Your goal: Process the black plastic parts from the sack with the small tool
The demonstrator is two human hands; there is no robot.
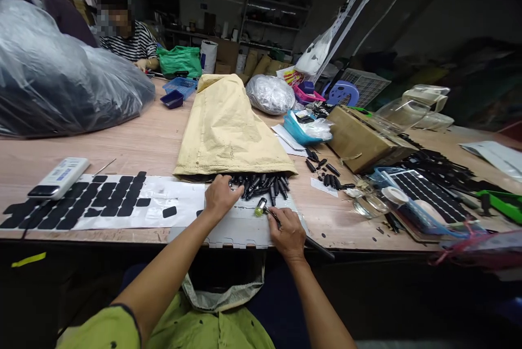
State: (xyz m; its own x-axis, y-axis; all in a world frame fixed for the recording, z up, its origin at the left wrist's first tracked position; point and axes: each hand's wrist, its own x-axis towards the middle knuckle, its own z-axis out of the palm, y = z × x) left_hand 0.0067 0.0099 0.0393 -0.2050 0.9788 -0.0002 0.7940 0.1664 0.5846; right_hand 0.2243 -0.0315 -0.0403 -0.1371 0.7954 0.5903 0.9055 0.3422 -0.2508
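Note:
My right hand [287, 229] is closed around the shaft of a small hammer [260, 207]. Its head is silvery with a yellow-green end, and its black handle sticks out past my wrist. My left hand [220, 197] is at the mouth of a yellow sack [228, 131], with curled fingers touching the edge of a heap of small black tube-like parts [261, 185]. Whatever those fingers hold is hidden. Under both hands lies a grey board [240, 229] at the table's front edge.
White backing sheets [163, 197] with black patches lie left, beneath a white device [61, 178]. A cardboard box [362, 137], loose black parts and a blue tray [428, 202] stand right. A large plastic bag [69, 72] sits far left; a co-worker in stripes is behind.

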